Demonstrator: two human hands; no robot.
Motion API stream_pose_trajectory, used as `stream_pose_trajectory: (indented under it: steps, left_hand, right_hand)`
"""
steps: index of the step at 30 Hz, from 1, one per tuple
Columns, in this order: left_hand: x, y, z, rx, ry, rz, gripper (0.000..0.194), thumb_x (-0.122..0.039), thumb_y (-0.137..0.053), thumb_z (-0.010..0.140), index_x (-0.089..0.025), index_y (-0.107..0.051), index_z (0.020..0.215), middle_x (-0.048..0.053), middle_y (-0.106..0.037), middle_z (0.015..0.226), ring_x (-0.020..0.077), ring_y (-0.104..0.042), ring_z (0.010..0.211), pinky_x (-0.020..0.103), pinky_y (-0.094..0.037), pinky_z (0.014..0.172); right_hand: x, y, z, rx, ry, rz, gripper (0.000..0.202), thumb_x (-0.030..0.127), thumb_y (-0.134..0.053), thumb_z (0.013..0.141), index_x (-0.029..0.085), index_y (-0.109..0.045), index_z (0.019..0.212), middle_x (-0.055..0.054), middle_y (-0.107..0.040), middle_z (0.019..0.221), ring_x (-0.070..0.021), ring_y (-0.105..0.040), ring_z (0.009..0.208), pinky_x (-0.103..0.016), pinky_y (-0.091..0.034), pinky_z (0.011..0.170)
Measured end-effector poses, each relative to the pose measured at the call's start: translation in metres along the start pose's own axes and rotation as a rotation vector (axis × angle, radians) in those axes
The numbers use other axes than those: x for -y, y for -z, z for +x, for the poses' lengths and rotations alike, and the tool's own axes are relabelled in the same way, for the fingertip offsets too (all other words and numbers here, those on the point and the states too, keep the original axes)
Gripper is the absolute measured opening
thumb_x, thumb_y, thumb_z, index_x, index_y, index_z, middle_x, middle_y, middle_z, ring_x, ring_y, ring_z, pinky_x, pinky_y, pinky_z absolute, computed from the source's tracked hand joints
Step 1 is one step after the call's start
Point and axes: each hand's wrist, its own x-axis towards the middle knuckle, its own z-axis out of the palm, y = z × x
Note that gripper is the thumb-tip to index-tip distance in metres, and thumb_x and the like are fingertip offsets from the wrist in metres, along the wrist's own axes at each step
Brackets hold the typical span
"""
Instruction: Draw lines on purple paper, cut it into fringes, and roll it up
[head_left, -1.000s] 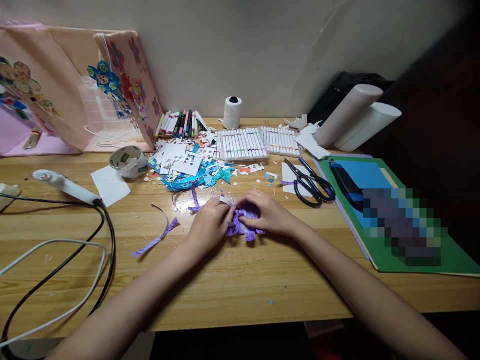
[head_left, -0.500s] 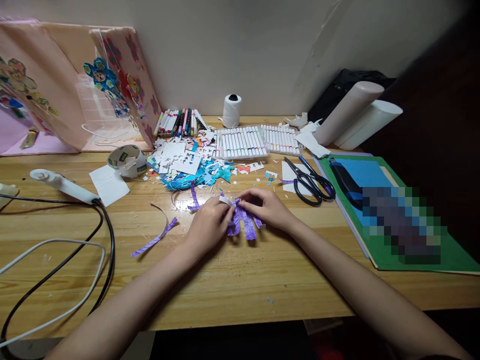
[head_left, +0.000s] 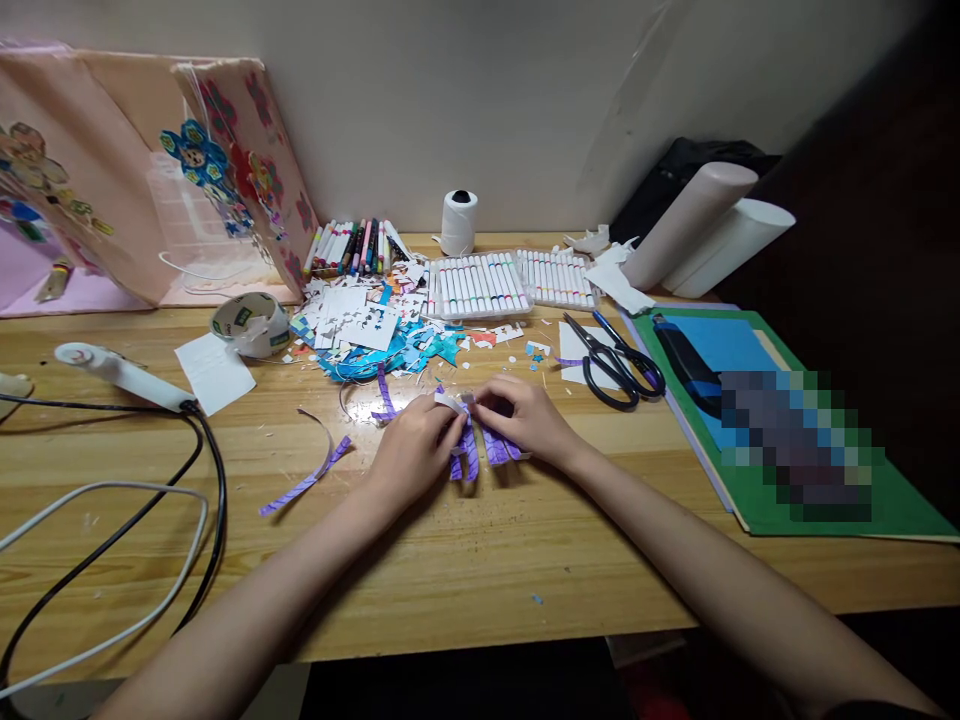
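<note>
Purple paper strips (head_left: 501, 448) hang down in a fringe between my two hands, just above the wooden table. My left hand (head_left: 416, 440) is closed, pinching the left part of the fringe near its top edge. Thumb and fingers of my right hand (head_left: 525, 420) are closed on the right part of the same paper. A curled white end of a strip (head_left: 448, 402) sticks up at my left fingertips. More purple strips lie close by: a short piece (head_left: 384, 390) behind my left hand and a long curled strip (head_left: 306, 490) to its left.
Behind my hands lies a heap of paper scraps (head_left: 352, 325) with marker sets (head_left: 480, 285) and a thread spool (head_left: 458, 222). Black-handled scissors (head_left: 611, 365) and a green folder (head_left: 772, 500) are on the right. A tape roll (head_left: 251, 322) and cables (head_left: 217, 500) lie left.
The fringe's strips have parted, leaving a wider gap between the left and right ones. My hands stay almost in place, and the view has shifted slightly.
</note>
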Motion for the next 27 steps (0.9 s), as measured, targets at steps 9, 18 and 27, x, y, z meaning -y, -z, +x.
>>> stream_pose_trajectory:
  steps: [9,18,27]
  left_hand:
    - [0.001,0.002,-0.001,0.046,-0.006,0.038,0.014,-0.026,-0.057,0.089,-0.018,-0.068,0.092,0.005,-0.065,0.088,0.0183,-0.061,0.081,0.030,-0.047,0.072]
    - [0.005,0.001,-0.002,0.023,-0.045,0.095,0.018,-0.026,-0.056,0.090,-0.023,-0.071,0.100,0.003,-0.068,0.087,0.0171,-0.063,0.077,0.027,-0.044,0.064]
    - [0.000,-0.002,-0.001,-0.066,-0.054,0.184,0.017,-0.030,-0.057,0.089,-0.022,-0.071,0.086,0.002,-0.068,0.082,0.0175,-0.062,0.074,0.027,-0.040,0.058]
  right_hand:
    - [-0.001,-0.002,0.000,-0.052,-0.067,0.003,0.010,0.020,-0.061,0.084,0.017,-0.062,0.075,-0.002,-0.061,0.073,-0.0140,-0.055,0.070,-0.027,-0.042,0.066]
    - [-0.003,0.003,0.001,-0.028,-0.186,0.175,0.007,0.023,-0.062,0.082,0.017,-0.065,0.082,-0.003,-0.067,0.079,-0.0148,-0.059,0.072,-0.029,-0.045,0.066]
    - [0.000,0.024,-0.001,0.102,-0.047,0.215,0.018,0.035,-0.057,0.087,0.018,-0.061,0.084,-0.004,-0.065,0.084,-0.0152,-0.059,0.076,-0.030,-0.047,0.068]
